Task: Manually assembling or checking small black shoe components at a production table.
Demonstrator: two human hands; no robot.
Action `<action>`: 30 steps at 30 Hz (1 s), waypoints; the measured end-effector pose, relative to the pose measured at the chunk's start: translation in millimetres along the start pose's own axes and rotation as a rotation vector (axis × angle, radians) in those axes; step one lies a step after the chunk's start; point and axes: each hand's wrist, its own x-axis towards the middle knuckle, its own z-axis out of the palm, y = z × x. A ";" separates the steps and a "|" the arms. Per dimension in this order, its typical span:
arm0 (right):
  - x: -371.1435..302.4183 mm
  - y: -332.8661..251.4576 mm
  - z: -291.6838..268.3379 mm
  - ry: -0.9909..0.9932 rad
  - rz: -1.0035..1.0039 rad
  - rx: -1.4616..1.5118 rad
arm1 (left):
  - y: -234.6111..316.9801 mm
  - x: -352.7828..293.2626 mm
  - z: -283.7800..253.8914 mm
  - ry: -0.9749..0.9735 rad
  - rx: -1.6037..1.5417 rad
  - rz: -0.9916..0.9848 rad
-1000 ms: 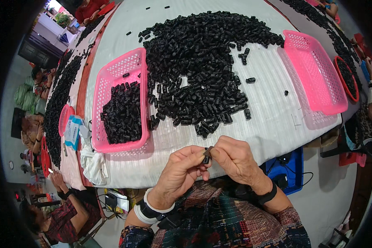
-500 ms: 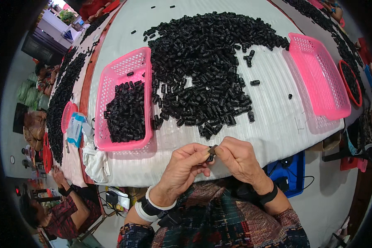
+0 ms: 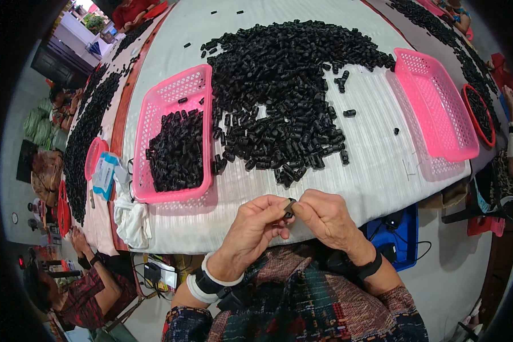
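Note:
My left hand (image 3: 255, 226) pinches a small black plastic piece (image 3: 289, 215) between thumb and fingers, just above the near edge of the table. Against it lies a small flat grey-brown strip (image 3: 290, 205), gripped by the closed thumb and fingers of my right hand (image 3: 326, 219). The fingers partly cover both items. Beyond my hands spreads a large heap of short black plastic cylinders (image 3: 273, 102) on the white cloth. To the left, a pink perforated basket (image 3: 208, 131) holds many of the same cylinders.
Another pink basket (image 3: 439, 114) stands at the right. White cloths (image 3: 132, 222) and a blue-and-white packet (image 3: 104, 176) lie at the left edge. Below the table at right is a blue crate (image 3: 407, 245) with cables. Other people sit at neighbouring tables, one person (image 3: 94, 285) close at left.
Both hands stay together at the same spot, with the strip and black piece shifting slightly between the fingertips. The whole view has moved a little.

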 end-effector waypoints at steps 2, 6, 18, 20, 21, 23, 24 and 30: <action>0.6 -2.0 5.2 0.014 0.019 0.133 | 0.5 -0.1 -1.9 -0.032 -0.039 -0.003; -2.2 -7.3 -2.4 0.188 0.018 0.222 | 0.8 0.6 4.5 0.038 -0.031 -0.022; 7.6 -21.8 17.0 0.412 -0.582 -0.487 | 1.6 -5.6 5.7 -0.147 -0.137 0.047; 7.3 -25.2 15.6 0.409 -0.618 -0.481 | -0.4 -6.2 5.1 -0.150 -0.137 0.049; 7.0 -24.4 17.1 0.410 -0.620 -0.485 | -0.9 -6.4 4.5 -0.144 -0.135 0.046; 5.1 -24.3 20.2 0.435 -0.607 -0.410 | -0.2 -9.0 5.2 -0.157 -0.127 0.045; 4.7 -25.0 20.3 0.435 -0.604 -0.415 | 0.5 -10.4 5.0 -0.166 -0.121 0.041; 0.5 -28.0 11.0 0.362 -0.499 -0.327 | 19.1 -20.1 -11.7 0.002 -0.068 0.268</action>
